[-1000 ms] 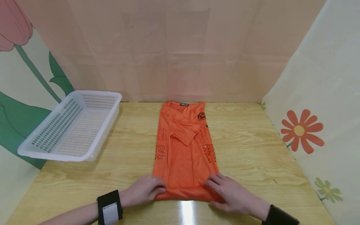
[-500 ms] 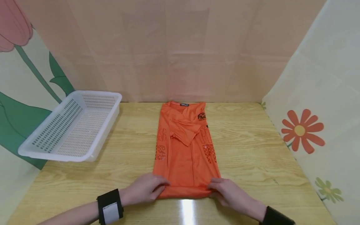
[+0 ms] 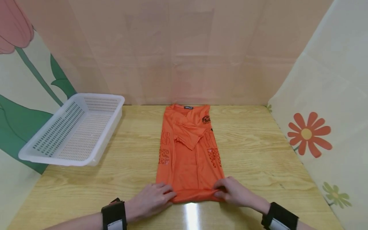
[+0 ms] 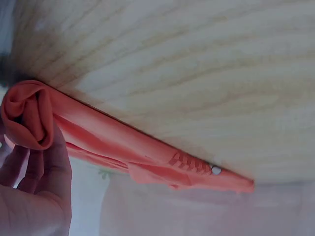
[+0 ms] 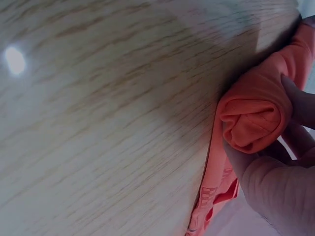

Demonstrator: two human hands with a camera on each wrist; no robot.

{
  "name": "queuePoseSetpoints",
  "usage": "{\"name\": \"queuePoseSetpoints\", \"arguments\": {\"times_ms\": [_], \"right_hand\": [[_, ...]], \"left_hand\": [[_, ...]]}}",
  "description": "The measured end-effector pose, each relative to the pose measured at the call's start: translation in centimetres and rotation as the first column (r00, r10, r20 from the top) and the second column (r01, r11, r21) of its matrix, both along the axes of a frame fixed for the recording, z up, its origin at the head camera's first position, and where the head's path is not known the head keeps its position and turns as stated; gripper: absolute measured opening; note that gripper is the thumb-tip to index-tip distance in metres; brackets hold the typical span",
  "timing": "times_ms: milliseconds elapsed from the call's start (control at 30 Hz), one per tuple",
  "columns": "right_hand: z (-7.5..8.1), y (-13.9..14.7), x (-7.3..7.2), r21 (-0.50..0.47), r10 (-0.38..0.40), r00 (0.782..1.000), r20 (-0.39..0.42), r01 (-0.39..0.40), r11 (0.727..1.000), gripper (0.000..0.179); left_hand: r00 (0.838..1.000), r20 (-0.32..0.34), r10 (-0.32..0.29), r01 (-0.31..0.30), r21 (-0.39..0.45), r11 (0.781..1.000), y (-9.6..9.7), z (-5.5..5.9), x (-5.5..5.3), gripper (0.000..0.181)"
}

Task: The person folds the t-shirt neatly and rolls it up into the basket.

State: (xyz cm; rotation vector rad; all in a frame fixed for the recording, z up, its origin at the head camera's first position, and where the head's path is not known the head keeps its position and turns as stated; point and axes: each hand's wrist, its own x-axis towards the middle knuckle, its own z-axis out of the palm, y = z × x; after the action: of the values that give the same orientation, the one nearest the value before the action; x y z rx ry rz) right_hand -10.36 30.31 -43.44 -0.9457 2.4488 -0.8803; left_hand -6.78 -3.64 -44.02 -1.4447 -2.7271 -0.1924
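An orange T-shirt lies folded into a long strip, a short sleeve folded across its upper part. Its near end is rolled into a thick roll. The left hand has its bent fingers over the roll's left end; in the left wrist view the coiled end shows against those fingers. At the right end, the right hand grips the roll between thumb and fingers. The right wrist view shows that spiral end close up, fingers around it.
A white perforated plastic basket stands at the left on the wooden table. Behind the table hangs a plain pinkish cloth. A flower-printed sheet borders the right side, and a tulip-printed one borders the left.
The left hand has shifted slightly right and turned, its fingers now lying further over the roll. The right hand has changed its grip at the right end. The roll sits slightly farther from the person.
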Motion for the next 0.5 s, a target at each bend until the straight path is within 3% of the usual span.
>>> {"name": "queuePoseSetpoints", "arguments": {"times_ms": [67,133,200,367,500], "right_hand": [[0.1,0.0,-0.1,0.012,0.008,1.0,0.008,-0.009,1.0,0.01],[0.2,0.1,0.0,0.021,0.03,0.999,-0.029,-0.03,0.999,0.012],[0.2,0.1,0.1,0.045,0.05,0.995,-0.082,-0.046,0.998,0.016],[-0.3,-0.1,1.0,0.097,0.089,0.959,-0.271,-0.065,0.993,0.036],[-1.2,-0.4,1.5,0.065,0.093,0.893,-0.44,-0.072,0.995,0.035]], "left_hand": [[0.99,0.133,0.042,-0.049,0.052,0.997,-0.1,0.0,-0.1,0.025],[0.955,0.285,0.083,-0.118,0.107,0.987,-0.1,0.1,-0.4,0.023],[0.911,0.394,0.118,-0.185,0.138,0.973,-0.1,0.2,-0.7,0.021],[0.833,0.525,0.172,-0.288,0.148,0.946,-0.1,0.3,-1.7,0.02],[0.734,0.655,0.18,-0.356,0.146,0.923,0.0,0.5,-2.5,0.019]]}}
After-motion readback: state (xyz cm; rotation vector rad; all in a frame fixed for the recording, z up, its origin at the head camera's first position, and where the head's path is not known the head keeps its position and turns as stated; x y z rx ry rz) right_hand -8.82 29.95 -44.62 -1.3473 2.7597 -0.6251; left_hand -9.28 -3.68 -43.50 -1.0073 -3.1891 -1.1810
